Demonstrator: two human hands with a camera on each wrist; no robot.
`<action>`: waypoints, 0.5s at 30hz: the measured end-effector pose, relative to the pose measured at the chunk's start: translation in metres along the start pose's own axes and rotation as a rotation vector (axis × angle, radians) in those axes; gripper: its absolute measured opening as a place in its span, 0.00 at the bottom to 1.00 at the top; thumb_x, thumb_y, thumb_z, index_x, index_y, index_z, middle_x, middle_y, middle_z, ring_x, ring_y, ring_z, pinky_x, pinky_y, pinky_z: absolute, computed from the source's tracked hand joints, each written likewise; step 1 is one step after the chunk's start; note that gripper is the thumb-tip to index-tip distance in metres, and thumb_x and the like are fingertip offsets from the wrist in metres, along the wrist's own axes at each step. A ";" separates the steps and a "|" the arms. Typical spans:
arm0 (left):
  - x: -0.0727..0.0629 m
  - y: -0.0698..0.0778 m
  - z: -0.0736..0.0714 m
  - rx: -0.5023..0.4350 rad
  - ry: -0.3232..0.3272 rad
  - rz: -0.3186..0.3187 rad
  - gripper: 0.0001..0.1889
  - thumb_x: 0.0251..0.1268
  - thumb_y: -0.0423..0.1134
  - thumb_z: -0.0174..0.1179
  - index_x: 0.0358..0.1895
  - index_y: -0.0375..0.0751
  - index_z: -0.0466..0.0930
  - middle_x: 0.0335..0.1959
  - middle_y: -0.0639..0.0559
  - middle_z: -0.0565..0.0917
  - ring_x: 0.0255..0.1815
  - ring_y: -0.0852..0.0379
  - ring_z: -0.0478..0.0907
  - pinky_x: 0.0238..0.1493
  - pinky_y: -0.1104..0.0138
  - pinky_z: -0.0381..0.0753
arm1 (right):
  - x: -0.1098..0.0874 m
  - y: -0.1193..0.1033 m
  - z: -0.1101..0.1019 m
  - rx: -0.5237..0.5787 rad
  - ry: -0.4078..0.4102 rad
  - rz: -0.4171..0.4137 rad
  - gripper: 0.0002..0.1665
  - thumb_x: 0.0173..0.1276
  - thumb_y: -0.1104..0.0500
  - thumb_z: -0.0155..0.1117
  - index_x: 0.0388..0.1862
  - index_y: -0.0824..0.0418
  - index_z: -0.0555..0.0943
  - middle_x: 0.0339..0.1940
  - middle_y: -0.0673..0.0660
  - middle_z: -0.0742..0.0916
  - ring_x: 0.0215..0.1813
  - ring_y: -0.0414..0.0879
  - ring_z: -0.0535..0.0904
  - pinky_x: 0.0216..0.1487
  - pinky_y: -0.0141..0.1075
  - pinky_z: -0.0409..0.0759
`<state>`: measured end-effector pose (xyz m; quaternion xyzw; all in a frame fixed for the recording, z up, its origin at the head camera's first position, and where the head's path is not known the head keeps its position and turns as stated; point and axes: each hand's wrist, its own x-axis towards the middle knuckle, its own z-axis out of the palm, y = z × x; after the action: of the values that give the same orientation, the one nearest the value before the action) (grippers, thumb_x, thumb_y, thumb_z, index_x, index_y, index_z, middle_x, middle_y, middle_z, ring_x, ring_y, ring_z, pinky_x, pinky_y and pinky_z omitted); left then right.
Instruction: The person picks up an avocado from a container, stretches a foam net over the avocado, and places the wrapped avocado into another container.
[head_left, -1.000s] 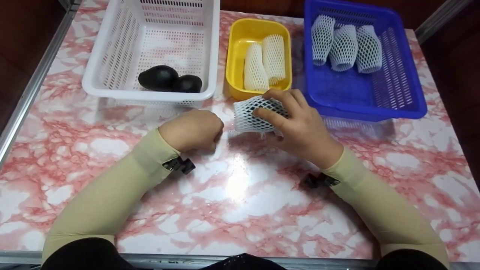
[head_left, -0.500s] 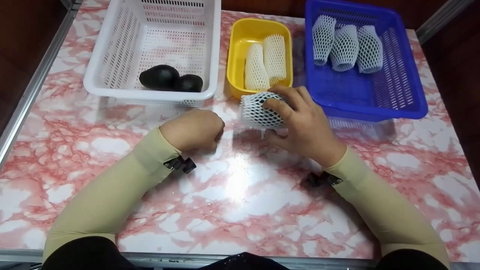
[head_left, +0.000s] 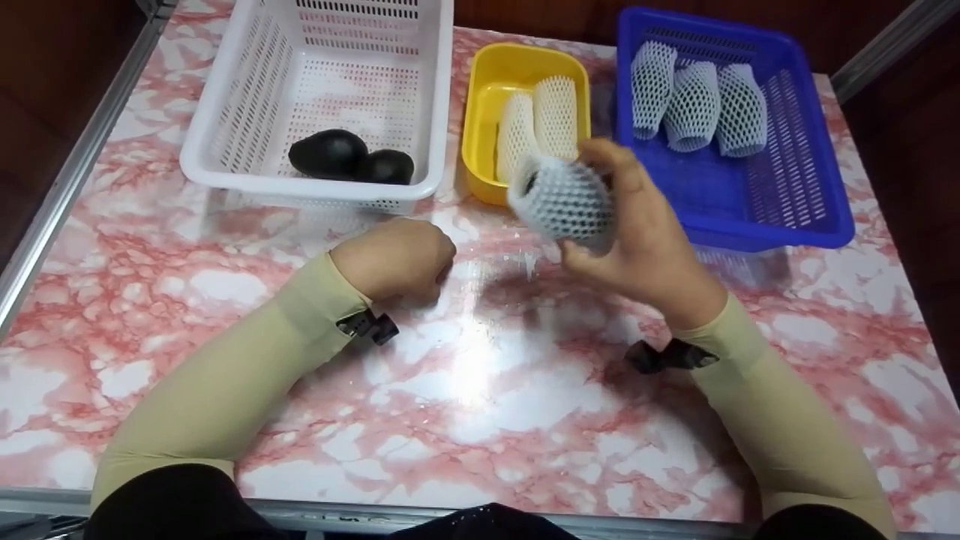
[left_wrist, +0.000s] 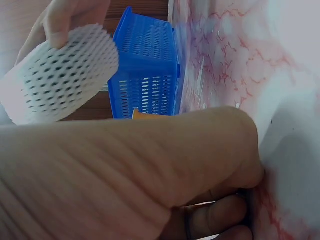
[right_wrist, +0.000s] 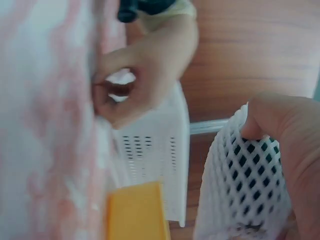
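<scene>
My right hand (head_left: 637, 225) grips an avocado in a white foam net sleeve (head_left: 566, 199), raised over the table in front of the yellow bin. Thumb and fingers lie on opposite sides of the sleeve, and dark fruit shows through the mesh in the right wrist view. One open end of the sleeve faces left. My left hand (head_left: 394, 259) rests on the table below the white basket with its fingers loosely curled; in the right wrist view a gap shows inside the curl of the left hand (right_wrist: 142, 75), which holds nothing.
Two bare dark avocados (head_left: 330, 154) lie in the white basket (head_left: 311, 187) at back left. Two foam net sleeves (head_left: 555, 112) lie in the yellow bin (head_left: 487, 191). The blue basket (head_left: 765, 232) at back right holds three sleeved fruits (head_left: 694, 105).
My right hand has lifted the sleeved avocado off the table and tilted it, moving right. The left hand has stayed in place. The head view has shifted slightly.
</scene>
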<state>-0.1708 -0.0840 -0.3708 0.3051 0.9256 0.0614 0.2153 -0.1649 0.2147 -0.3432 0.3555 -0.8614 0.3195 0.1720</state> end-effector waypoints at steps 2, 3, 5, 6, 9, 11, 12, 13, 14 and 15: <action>0.001 0.000 0.000 0.016 -0.005 0.003 0.05 0.58 0.30 0.63 0.28 0.45 0.82 0.31 0.48 0.85 0.32 0.47 0.76 0.40 0.52 0.81 | 0.008 0.003 -0.011 0.027 0.002 0.098 0.56 0.55 0.66 0.81 0.81 0.62 0.63 0.73 0.69 0.78 0.72 0.60 0.78 0.75 0.58 0.80; 0.001 0.001 0.000 0.024 -0.008 0.004 0.06 0.59 0.30 0.62 0.27 0.45 0.82 0.30 0.48 0.84 0.32 0.47 0.75 0.39 0.52 0.80 | 0.012 0.005 -0.018 0.032 -0.007 0.160 0.56 0.56 0.67 0.80 0.82 0.61 0.63 0.73 0.68 0.77 0.72 0.59 0.77 0.76 0.59 0.79; 0.002 0.001 -0.001 0.037 -0.017 0.005 0.08 0.59 0.30 0.61 0.25 0.46 0.79 0.28 0.48 0.81 0.31 0.47 0.72 0.37 0.53 0.77 | 0.022 0.010 -0.032 0.040 -0.032 0.302 0.55 0.58 0.66 0.79 0.83 0.58 0.64 0.74 0.66 0.76 0.73 0.58 0.76 0.77 0.61 0.78; 0.002 0.001 -0.001 0.044 -0.022 0.008 0.09 0.59 0.30 0.61 0.24 0.46 0.78 0.27 0.48 0.79 0.30 0.48 0.71 0.35 0.54 0.76 | 0.028 0.013 -0.039 0.044 -0.048 0.381 0.55 0.59 0.65 0.79 0.84 0.56 0.64 0.75 0.65 0.75 0.73 0.58 0.75 0.77 0.61 0.78; 0.003 0.001 -0.001 0.057 -0.026 0.024 0.11 0.59 0.30 0.60 0.22 0.47 0.74 0.25 0.50 0.76 0.29 0.49 0.68 0.33 0.55 0.73 | 0.042 0.028 -0.060 0.054 -0.105 0.573 0.51 0.65 0.60 0.77 0.84 0.53 0.63 0.78 0.62 0.75 0.73 0.60 0.77 0.73 0.56 0.84; 0.003 0.001 -0.002 0.062 -0.025 0.029 0.12 0.59 0.30 0.60 0.21 0.47 0.73 0.25 0.50 0.75 0.29 0.49 0.68 0.33 0.55 0.73 | 0.051 0.040 -0.073 0.063 -0.143 0.675 0.48 0.69 0.56 0.75 0.83 0.51 0.62 0.78 0.61 0.75 0.71 0.59 0.79 0.64 0.45 0.90; 0.003 0.001 -0.002 0.064 -0.025 0.027 0.11 0.58 0.30 0.60 0.21 0.47 0.73 0.25 0.50 0.75 0.29 0.49 0.68 0.33 0.55 0.73 | 0.055 0.045 -0.079 0.076 -0.160 0.722 0.46 0.71 0.54 0.74 0.82 0.50 0.62 0.77 0.59 0.75 0.70 0.57 0.80 0.59 0.39 0.91; 0.003 0.001 -0.002 0.064 -0.025 0.024 0.11 0.58 0.30 0.60 0.21 0.47 0.73 0.25 0.50 0.75 0.29 0.49 0.68 0.33 0.55 0.73 | 0.059 0.051 -0.086 0.102 -0.169 0.762 0.44 0.72 0.52 0.73 0.81 0.50 0.62 0.74 0.58 0.77 0.68 0.55 0.81 0.54 0.34 0.91; 0.003 0.001 -0.002 0.063 -0.026 0.021 0.11 0.59 0.30 0.61 0.21 0.47 0.74 0.25 0.50 0.75 0.29 0.49 0.68 0.34 0.55 0.74 | 0.063 0.057 -0.092 0.133 -0.176 0.803 0.42 0.73 0.51 0.72 0.80 0.49 0.62 0.72 0.56 0.78 0.66 0.52 0.82 0.50 0.30 0.90; 0.003 0.001 -0.002 0.063 -0.026 0.018 0.11 0.59 0.30 0.61 0.22 0.47 0.74 0.25 0.50 0.75 0.29 0.49 0.68 0.34 0.54 0.74 | 0.066 0.062 -0.098 0.180 -0.175 0.841 0.41 0.74 0.51 0.72 0.80 0.50 0.63 0.69 0.54 0.79 0.64 0.50 0.83 0.47 0.27 0.89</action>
<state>-0.1730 -0.0811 -0.3701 0.3207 0.9215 0.0302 0.2168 -0.2483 0.2806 -0.2631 0.0133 -0.9113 0.4040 -0.0781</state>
